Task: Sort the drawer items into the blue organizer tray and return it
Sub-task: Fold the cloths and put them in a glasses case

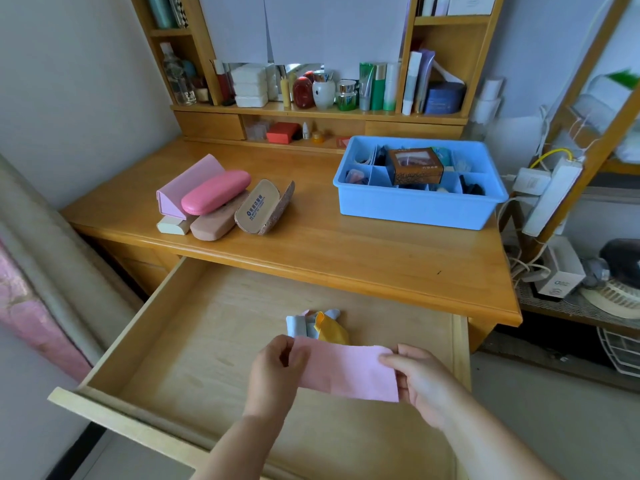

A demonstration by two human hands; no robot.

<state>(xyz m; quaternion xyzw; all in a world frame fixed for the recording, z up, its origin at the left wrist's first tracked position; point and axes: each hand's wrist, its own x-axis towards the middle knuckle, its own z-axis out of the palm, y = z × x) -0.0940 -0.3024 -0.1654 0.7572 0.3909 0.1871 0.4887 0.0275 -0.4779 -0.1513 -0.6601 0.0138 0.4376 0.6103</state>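
Bottles and jars [323, 90] on hutch shelf [311, 110]; power strip [554, 199] right of desk; fan [613, 296] below.

**Two bare hands raised side by side, each pinching one end of a pink cloth**

Two bare forearms reach in from the bottom edge, angling upward and slightly toward each other. The left hand [277, 367] is seen from the back, knuckles up, with its thumb and fingers [289, 344] curled inward and pinching the left end of a pink cloth [346, 370]. The right hand [424, 382] sits level with it, well apart, palm turned partly inward. Its thumb lies on top of the cloth's right end and its other fingers are curled beneath, mostly hidden. Both wrists are roughly straight. The cloth spans the gap between the hands.
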